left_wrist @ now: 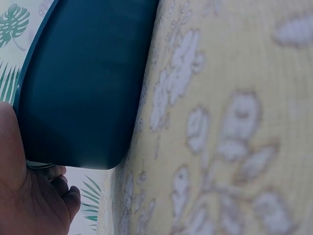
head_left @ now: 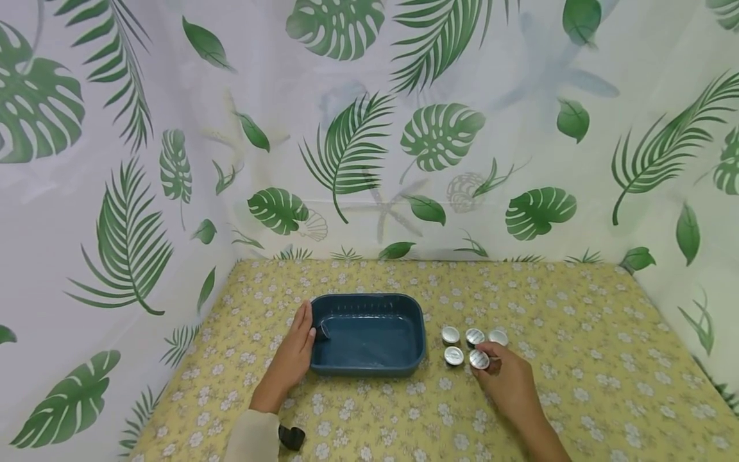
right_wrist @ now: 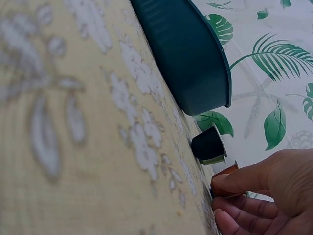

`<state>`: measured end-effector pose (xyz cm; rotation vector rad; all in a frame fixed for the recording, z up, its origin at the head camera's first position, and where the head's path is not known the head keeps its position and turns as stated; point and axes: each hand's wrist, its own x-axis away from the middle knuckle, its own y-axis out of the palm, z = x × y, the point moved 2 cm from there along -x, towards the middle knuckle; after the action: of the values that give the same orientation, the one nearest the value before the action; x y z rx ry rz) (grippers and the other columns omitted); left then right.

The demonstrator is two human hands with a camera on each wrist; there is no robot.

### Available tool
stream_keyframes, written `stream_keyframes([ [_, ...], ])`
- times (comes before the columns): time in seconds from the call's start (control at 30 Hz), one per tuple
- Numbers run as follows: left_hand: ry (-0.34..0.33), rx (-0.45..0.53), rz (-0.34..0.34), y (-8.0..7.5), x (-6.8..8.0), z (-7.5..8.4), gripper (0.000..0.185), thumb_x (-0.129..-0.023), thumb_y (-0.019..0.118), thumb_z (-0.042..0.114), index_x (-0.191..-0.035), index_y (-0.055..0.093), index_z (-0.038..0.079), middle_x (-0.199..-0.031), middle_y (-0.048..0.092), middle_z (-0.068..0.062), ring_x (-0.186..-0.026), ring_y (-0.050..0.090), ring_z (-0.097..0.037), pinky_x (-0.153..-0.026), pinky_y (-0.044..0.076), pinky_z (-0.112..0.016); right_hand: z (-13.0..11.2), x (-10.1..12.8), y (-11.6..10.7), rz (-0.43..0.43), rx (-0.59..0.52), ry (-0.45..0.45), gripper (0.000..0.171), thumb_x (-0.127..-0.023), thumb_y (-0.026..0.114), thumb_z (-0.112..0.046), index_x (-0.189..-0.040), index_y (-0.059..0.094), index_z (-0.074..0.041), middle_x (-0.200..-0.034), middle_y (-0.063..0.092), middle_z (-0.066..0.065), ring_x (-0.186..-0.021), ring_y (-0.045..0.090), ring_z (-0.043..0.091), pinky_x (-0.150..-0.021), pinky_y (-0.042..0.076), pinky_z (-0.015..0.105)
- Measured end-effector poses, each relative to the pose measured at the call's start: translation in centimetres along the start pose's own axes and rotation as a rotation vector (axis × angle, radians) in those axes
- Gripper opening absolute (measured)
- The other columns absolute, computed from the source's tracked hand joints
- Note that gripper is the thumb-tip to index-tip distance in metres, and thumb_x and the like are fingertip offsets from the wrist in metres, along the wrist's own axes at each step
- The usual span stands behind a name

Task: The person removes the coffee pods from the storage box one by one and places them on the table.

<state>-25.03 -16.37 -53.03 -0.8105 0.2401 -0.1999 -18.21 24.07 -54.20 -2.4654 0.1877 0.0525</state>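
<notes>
My right hand (head_left: pixel 510 378) pinches a silver-lidded coffee capsule (head_left: pixel 479 360) between thumb and fingers. Seen from the right wrist, this capsule (right_wrist: pixel 225 177) has a copper-brown side. Around it stand several more capsules with lids up, among them a near-left capsule (head_left: pixel 453 357) and a back-left capsule (head_left: pixel 450 335). My left hand (head_left: pixel 293 351) rests along the left end of a dark blue rectangular baking dish (head_left: pixel 369 371), its fingers extended against the outer wall and the thumb at the rim. Just inside that end lies a dark capsule (head_left: pixel 323 331), partly overlapped by the thumb.
A yellow flowered cloth (head_left: pixel 369 417) covers the table. White sheeting (head_left: pixel 369 212) with green leaf prints hangs behind and at both sides. A black strap (head_left: pixel 292 438) shows at the left sleeve.
</notes>
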Motion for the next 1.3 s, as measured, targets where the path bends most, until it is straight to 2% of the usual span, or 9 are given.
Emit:
stream_keyframes([
  [0.53, 0.002, -0.01, -0.011, -0.13, -0.01, 0.29, 0.059, -0.114, 0.033, 0.02, -0.163, 0.006, 0.002, -0.17, -0.001, -0.012, -0.155, 0.007, -0.035, -0.119, 0.021, -0.06, -0.07, 0.1, 0.06, 0.001, 0.024, -0.011, 0.043, -0.084, 0.082, 0.0, -0.125, 0.068, -0.001, -0.089, 0.07, 0.007, -0.08, 0.065, 0.02, -0.057, 0.048, 0.028],
  [1.0, 0.007, -0.004, -0.012, 0.05, -0.19, 0.07, 0.06, -0.114, 0.033, 0.019, -0.163, 0.004, 0.003, -0.17, -0.002, -0.012, -0.155, 0.006, -0.034, -0.12, 0.019, -0.059, 0.15, 0.13, 0.12, -0.001, 0.038, -0.003, 0.044, -0.083, 0.083, -0.002, -0.125, 0.068, -0.002, -0.086, 0.069, 0.005, -0.08, 0.065, 0.019, -0.057, 0.046, 0.028],
  [1.3, -0.002, -0.001, -0.006, 0.12, -0.24, 0.0, 0.06, -0.113, 0.034, 0.02, -0.163, 0.005, 0.003, -0.17, -0.003, -0.011, -0.155, 0.006, -0.034, -0.12, 0.02, -0.059, 0.23, 0.17, -0.23, -0.008, 0.013, -0.01, 0.045, -0.082, 0.083, -0.001, -0.125, 0.068, -0.002, -0.096, 0.073, 0.01, -0.083, 0.068, 0.021, -0.06, 0.051, 0.027],
])
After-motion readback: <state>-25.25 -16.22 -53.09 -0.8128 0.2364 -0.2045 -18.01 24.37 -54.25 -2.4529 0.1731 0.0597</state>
